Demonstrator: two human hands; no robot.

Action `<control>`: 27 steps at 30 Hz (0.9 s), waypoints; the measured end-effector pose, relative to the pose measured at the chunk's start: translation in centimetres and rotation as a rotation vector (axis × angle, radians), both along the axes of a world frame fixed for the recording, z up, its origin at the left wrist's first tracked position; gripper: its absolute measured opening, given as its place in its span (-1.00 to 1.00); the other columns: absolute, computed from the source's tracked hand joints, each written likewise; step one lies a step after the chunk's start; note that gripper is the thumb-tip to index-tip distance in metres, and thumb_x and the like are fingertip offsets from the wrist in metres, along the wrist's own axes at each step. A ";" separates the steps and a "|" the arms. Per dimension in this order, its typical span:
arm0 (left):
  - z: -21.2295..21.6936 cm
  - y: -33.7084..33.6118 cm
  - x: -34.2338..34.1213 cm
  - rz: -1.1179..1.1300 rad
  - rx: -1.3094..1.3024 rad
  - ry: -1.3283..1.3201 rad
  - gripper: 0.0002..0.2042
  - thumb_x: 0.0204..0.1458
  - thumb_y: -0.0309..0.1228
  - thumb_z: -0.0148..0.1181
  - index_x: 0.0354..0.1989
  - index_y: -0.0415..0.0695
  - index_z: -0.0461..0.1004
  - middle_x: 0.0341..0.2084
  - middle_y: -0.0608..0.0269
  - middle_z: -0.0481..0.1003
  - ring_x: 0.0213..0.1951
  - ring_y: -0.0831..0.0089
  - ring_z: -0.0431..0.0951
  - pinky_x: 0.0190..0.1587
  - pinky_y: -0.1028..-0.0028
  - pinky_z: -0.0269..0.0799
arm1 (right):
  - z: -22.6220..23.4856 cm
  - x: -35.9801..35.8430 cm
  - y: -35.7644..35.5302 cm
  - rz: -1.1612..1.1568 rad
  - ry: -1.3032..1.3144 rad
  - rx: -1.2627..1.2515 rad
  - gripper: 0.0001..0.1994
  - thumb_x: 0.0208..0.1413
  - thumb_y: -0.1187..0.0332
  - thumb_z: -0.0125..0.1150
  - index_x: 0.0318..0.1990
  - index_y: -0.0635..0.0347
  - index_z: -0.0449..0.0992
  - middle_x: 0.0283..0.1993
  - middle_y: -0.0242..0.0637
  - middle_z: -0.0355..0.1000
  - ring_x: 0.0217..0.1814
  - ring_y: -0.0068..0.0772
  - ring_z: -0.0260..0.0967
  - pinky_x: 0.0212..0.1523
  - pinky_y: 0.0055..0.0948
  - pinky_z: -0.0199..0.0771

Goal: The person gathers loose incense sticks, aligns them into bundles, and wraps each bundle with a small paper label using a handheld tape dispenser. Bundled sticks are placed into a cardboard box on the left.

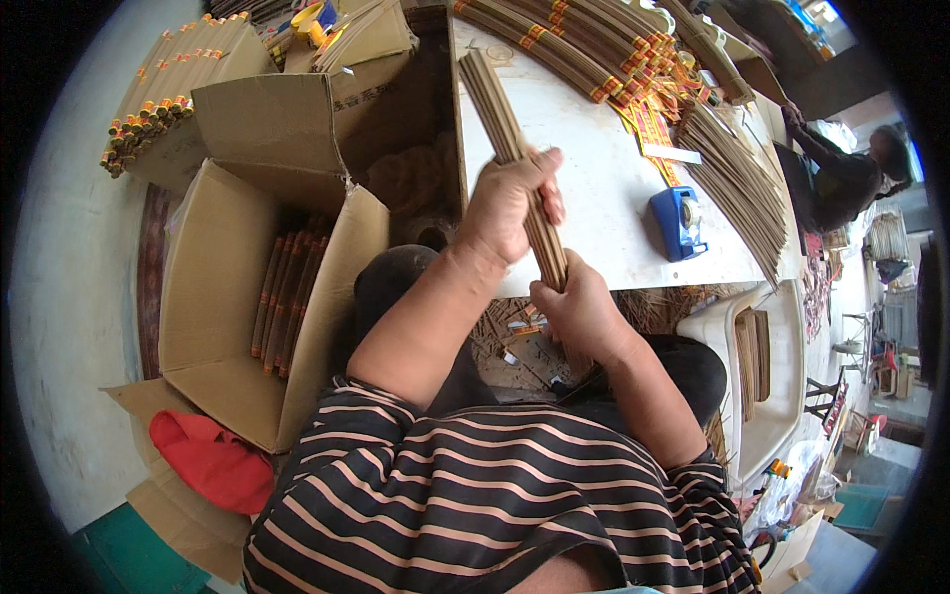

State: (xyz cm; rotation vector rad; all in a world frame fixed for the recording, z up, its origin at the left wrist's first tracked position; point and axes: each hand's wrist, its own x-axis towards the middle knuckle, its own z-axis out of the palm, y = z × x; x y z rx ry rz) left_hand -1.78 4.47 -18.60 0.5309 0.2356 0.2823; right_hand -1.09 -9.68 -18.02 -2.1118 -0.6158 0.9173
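A bundle of thin brown incense sticks (492, 104) is held at a slant over the near edge of the white table. My left hand (510, 203) is closed round its middle, and my right hand (577, 305) grips it lower down. The bundle's lowest end is hidden behind my right hand. On the table to the right lies a fanned pile of loose incense sticks (737, 188). Beside that pile are a blue tape dispenser (678, 223) and red-and-yellow paper labels (648, 129).
Wrapped incense bundles (574, 45) lie at the table's (614, 213) far side. At left, an open cardboard box (223, 287) holds several bundles, with a red cloth (211, 462) beside it. A white plastic bin (775, 381) stands at right. Another person (841, 178) sits beyond the table.
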 end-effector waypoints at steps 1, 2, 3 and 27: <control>-0.2 -0.2 0.0 0.007 0.008 -0.010 -0.79 -0.02 -0.42 0.18 -0.62 -0.09 0.31 -0.79 0.35 0.32 -0.76 0.52 0.31 -0.64 0.52 0.28 | -0.1 0.3 0.0 -0.006 -0.007 0.025 -0.76 0.01 0.39 0.09 -0.24 0.34 0.26 -0.58 -0.35 0.29 -0.65 -0.58 0.27 -0.63 -0.53 0.32; -0.5 -0.2 0.0 0.015 0.017 -0.021 -0.78 -0.02 -0.40 0.18 -0.64 -0.08 0.31 -0.80 0.35 0.31 -0.77 0.52 0.30 -0.65 0.52 0.27 | 0.0 0.5 -0.1 0.000 0.026 0.040 -0.73 -0.01 0.35 0.12 -0.25 0.35 0.27 -0.55 -0.26 0.32 -0.59 -0.48 0.30 -0.56 -0.48 0.34; -0.4 -0.2 0.1 0.036 0.026 -0.018 -0.78 -0.02 -0.40 0.18 -0.64 -0.08 0.31 -0.80 0.36 0.30 -0.77 0.52 0.30 -0.65 0.52 0.27 | 0.2 0.7 -0.1 0.006 0.059 0.056 -0.70 -0.03 0.31 0.16 -0.26 0.36 0.29 -0.52 -0.17 0.34 -0.54 -0.39 0.33 -0.49 -0.42 0.36; -0.3 10.1 -1.4 0.561 -0.131 -0.002 -0.73 -0.02 -0.32 0.20 -0.64 -0.03 0.24 -0.78 0.42 0.24 -0.71 0.52 0.24 -0.62 0.49 0.21 | 4.4 2.5 -9.5 0.137 -0.220 -0.209 -0.81 -0.04 0.35 0.16 -0.38 0.34 0.47 -0.40 -0.05 0.39 -0.34 -0.11 0.36 -0.27 -0.31 0.36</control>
